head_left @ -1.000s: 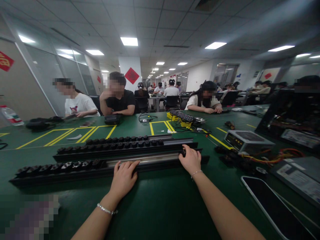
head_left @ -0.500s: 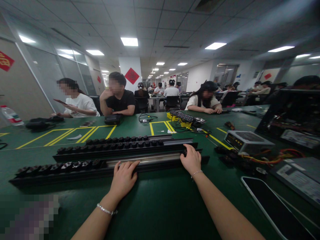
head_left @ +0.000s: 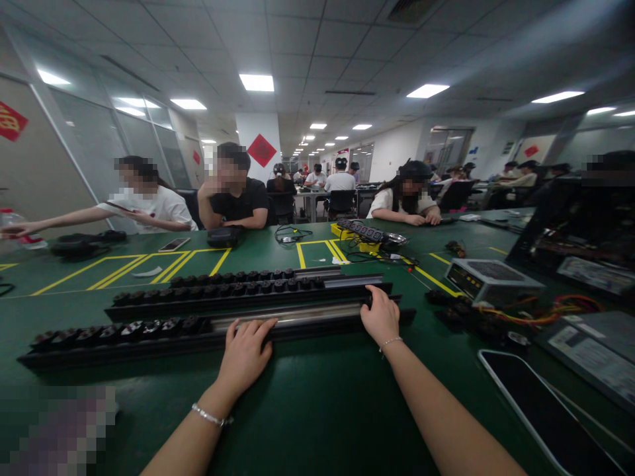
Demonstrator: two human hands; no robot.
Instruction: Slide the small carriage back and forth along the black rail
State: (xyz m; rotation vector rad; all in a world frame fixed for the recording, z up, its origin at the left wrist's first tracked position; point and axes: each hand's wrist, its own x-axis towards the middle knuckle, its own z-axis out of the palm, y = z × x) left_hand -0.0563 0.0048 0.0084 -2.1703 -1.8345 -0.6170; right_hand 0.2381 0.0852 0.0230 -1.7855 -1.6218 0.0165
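Three long black rails lie side by side across a green table [head_left: 307,410]. The nearest rail [head_left: 149,340] carries a row of black socket modules on its left half and a bare metal channel on its right half. My left hand [head_left: 245,354] lies flat on that rail near its middle, fingers stretched out over the channel. My right hand [head_left: 381,317] is at the rail's right end, fingers curled round a small black part there. The middle rail [head_left: 238,294] and the far rail [head_left: 278,273] are also lined with black modules.
A dark phone [head_left: 540,410] lies at the near right. A grey power supply [head_left: 491,277] with coloured wires sits right of the rails, more boxes beyond it. Several people sit across the table; one person's arm [head_left: 64,218] reaches left. Yellow lines mark the tabletop.
My hands have stayed on the nearest rail. The person at the far left has stretched an arm out to the left, and a phone now lies on the table before them.
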